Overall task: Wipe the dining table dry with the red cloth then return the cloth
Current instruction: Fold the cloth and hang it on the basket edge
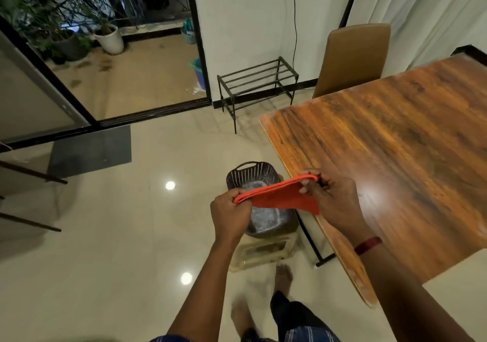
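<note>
The red cloth (280, 194) is folded flat and held stretched between both hands, in the air above a dark slotted basket (247, 174). My left hand (230, 216) pinches its left end. My right hand (333, 200) grips its right end, just over the near left edge of the wooden dining table (395, 144). The tabletop is glossy brown wood with a lamp glare near my right hand.
The basket sits on a pale plastic stool (263, 252) on the tiled floor beside the table. A tan chair (353, 57) stands at the table's far side, a black metal rack (258, 83) by the wall. My bare feet (283, 275) are below.
</note>
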